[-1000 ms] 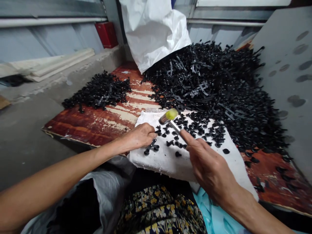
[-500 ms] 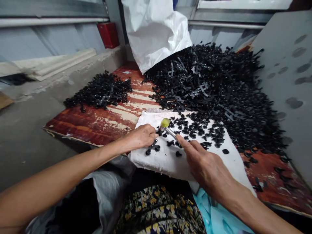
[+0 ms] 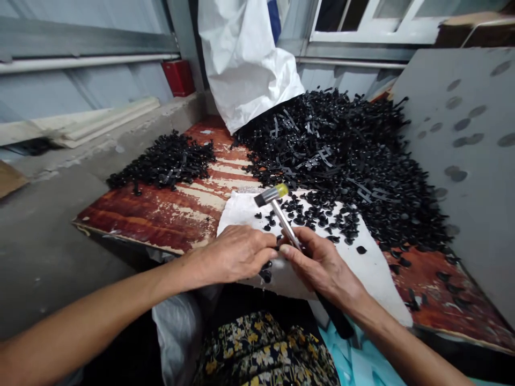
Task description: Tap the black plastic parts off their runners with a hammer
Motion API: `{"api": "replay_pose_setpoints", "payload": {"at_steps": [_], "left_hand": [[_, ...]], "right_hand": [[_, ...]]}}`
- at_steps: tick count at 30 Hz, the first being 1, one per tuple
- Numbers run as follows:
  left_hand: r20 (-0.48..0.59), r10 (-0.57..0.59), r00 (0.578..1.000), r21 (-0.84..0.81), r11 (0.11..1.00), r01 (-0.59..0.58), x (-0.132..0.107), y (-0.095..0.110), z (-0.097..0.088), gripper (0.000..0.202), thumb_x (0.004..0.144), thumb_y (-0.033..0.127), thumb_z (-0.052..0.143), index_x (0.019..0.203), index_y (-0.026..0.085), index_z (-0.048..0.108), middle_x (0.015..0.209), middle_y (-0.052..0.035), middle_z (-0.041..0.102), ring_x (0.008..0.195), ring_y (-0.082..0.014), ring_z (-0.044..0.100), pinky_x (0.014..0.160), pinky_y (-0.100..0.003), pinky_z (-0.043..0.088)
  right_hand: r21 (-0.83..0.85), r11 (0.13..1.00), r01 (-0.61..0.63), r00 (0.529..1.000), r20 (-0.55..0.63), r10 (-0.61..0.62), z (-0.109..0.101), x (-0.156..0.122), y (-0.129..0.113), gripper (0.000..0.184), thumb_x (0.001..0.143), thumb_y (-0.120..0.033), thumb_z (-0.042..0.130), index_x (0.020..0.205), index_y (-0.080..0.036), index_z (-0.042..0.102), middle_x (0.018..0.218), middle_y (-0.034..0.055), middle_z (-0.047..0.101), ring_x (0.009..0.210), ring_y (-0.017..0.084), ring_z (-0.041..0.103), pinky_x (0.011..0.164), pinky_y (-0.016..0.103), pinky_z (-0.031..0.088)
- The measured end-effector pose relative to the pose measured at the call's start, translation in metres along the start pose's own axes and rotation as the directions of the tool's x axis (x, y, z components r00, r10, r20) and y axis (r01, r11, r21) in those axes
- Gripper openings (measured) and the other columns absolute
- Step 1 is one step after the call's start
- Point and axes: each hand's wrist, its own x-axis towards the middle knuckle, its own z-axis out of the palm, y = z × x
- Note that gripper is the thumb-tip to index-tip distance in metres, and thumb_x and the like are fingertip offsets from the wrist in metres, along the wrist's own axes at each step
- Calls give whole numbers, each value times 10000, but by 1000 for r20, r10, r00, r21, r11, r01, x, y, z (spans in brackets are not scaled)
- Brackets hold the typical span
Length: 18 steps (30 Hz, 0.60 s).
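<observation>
One small hammer (image 3: 282,221), in right hand (image 3: 322,264), left hand (image 3: 235,254) just beside

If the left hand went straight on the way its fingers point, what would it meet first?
Just past the left hand, most likely the fingers of the right hand, closed on the metal mallet shaft; depth is unclear.

**Left hand (image 3: 237,254) moved in just beside the right hand (image 3: 322,262)**

It slid rightward over the white cloth (image 3: 245,212), covering the spot where the cross-shaped part had lain, with black plastic parts (image 3: 265,274) showing at its fingers. The small mallet (image 3: 284,221) tilted more upright, its head higher above the cloth. The view tipped upward, bringing a window (image 3: 386,16) into frame.
</observation>
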Motion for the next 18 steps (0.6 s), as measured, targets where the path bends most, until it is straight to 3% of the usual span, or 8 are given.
{"api": "replay_pose_setpoints", "payload": {"at_steps": [3, 5, 6, 7, 9, 11, 14, 18], "left_hand": [[-194, 0, 981, 64, 998, 13, -8, 6, 9, 239, 915, 361, 444, 929, 199, 619, 911, -69, 655, 886, -219, 577, 781, -315, 401], [-399, -121, 909, -8, 992, 128, -14, 3, 14, 295, 907, 411, 453, 1042, 186, 589, 1052, -101, 646, 999, -243, 557, 847, -340, 404], [-446, -205, 871, -72, 978, 194, -17, 2, 16, 318, 911, 429, 437, 1055, 182, 576, 1040, -98, 646, 979, -238, 560, 838, -340, 407], [-435, -280, 856, -134, 960, 245, -19, 1, 17, 321, 920, 436, 407, 1027, 183, 573, 978, -81, 650, 915, -223, 570, 804, -330, 411], [-321, -349, 881, -210, 933, 293, -22, 4, 20, 313, 939, 415, 347, 890, 196, 565, 796, -28, 618, 752, -183, 553, 710, -299, 396], [-247, -345, 905, -246, 926, 286, -20, 10, 22, 302, 939, 385, 334, 788, 204, 523, 680, 9, 549, 655, -154, 506, 641, -274, 361], [-222, -366, 904, -370, 889, 269, -13, 16, 24, 273, 923, 371, 353, 738, 205, 466, 619, 35, 504, 569, -121, 439, 567, -244, 316], [-119, -362, 925, -502, 825, 258, -3, 4, 22, 289, 880, 370, 393, 655, 195, 441, 552, 53, 459, 469, -83, 341, 483, -220, 256]], "right_hand": [[120, 990, -79, 997, -16, 82, 5, -4, 7, 208, 841, -406, 574, 856, -199, 589, 470, -99, 414, 339, 90, 328, 334, 225, 319], [144, 987, -68, 993, -82, 80, 6, -8, 12, 223, 862, -431, 548, 865, -209, 556, 482, -102, 398, 358, 93, 338, 353, 227, 327], [157, 985, -64, 990, -115, 83, 6, -10, 14, 227, 870, -441, 541, 867, -214, 538, 496, -101, 396, 377, 97, 351, 364, 227, 331], [167, 984, -60, 986, -145, 85, 6, -11, 16, 230, 874, -446, 540, 871, -217, 522, 512, -98, 399, 395, 99, 363, 373, 226, 334], [175, 983, -49, 981, -178, 80, 9, -12, 18, 227, 877, -445, 545, 873, -221, 504, 533, -94, 403, 418, 101, 373, 384, 224, 334], [169, 985, -40, 983, -168, 68, 15, -14, 20, 219, 878, -437, 546, 861, -222, 507, 530, -94, 396, 410, 96, 357, 383, 222, 326], [151, 988, -30, 991, -124, 49, 24, -17, 19, 206, 880, -417, 541, 836, -216, 534, 517, -93, 386, 394, 89, 333, 378, 218, 312], [37, 999, 3, 996, -89, 0, 20, -22, 15, 193, 908, -384, 496, 869, -210, 571, 568, -57, 460, 466, 113, 432, 435, 223, 379]]}}
